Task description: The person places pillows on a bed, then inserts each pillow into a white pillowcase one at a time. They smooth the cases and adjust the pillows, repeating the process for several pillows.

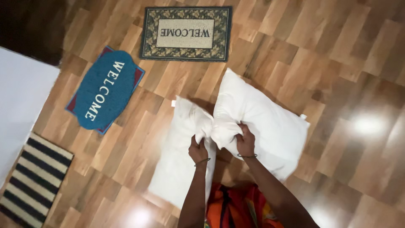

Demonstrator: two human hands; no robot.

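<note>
Left hand (198,150) and right hand (246,141) clenched on bunched edges of two white pillows (261,122); soft, light, best gripped by corners.

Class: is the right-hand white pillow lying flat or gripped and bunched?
Gripped and bunched: the right hand pinches the right pillow at its edge, creasing the fabric.
</note>
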